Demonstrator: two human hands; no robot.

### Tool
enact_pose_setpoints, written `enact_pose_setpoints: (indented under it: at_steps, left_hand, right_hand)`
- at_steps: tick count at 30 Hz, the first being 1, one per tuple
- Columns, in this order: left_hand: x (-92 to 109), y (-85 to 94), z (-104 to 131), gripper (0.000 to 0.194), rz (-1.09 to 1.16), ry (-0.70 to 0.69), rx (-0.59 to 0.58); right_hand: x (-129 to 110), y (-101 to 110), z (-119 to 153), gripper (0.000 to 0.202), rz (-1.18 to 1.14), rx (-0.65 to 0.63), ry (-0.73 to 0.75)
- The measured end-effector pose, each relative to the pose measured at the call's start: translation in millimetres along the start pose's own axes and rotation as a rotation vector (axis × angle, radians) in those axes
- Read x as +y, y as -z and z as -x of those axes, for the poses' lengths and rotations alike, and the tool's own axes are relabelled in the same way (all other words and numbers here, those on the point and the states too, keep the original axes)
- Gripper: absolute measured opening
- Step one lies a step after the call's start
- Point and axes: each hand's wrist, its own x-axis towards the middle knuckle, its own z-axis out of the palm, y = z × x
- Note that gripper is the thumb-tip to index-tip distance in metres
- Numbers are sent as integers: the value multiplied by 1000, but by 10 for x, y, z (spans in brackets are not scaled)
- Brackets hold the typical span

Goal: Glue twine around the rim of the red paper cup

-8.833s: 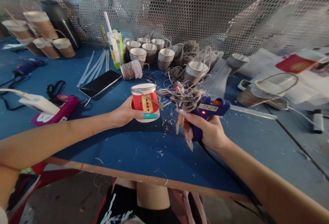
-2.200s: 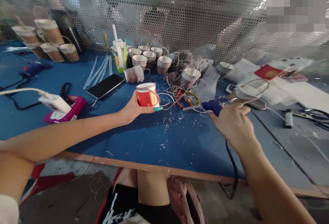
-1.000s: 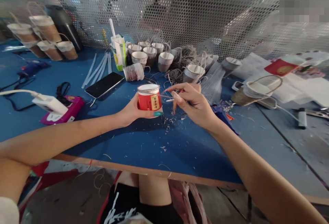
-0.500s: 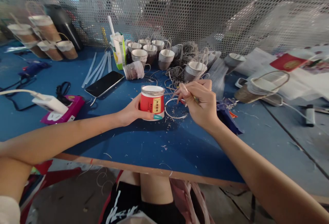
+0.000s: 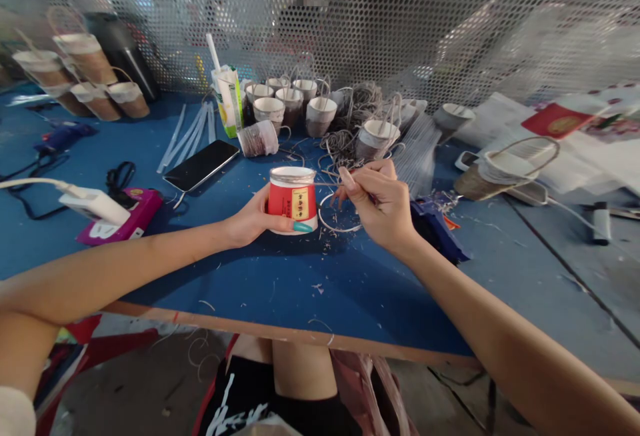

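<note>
My left hand [image 5: 255,218] is wrapped round a red and white paper cup [image 5: 281,206] with a yellow label, held upright over the blue table. Strands of thin cord [image 5: 286,177] circle the cup just below its rim. From the rim, a length of the cord runs rightward to my right hand [image 5: 380,203], whose thumb and fingers are pinched on it. Between the hands, a pale wire ring [image 5: 323,219] lies on the table among small scraps.
Several wrapped cups with handles [image 5: 321,116] stand at the back beside a drink carton [image 5: 229,99] and tangled cord [image 5: 363,103]. A phone [image 5: 201,165] and a magenta power strip [image 5: 120,216] lie left. A blue glue gun or wrapper-like object [image 5: 435,226] sits right.
My right hand has moved slightly left and down, nearer the cup. The cup has turned a little in my left hand, shifting its label leftward. The cord stays stretched between them.
</note>
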Motion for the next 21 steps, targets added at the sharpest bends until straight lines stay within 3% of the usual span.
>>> enact_pose_setpoints:
  at_steps: [13,21]
  left_hand:
    - [49,-7,63,50,-4,121,-242]
    - [69,-24,57,47,-12,118,-250]
  right_hand:
    - [-36,-28,-3,41,-66,-27,-30]
    - [-42,-16,-4,41,-49,39,-15]
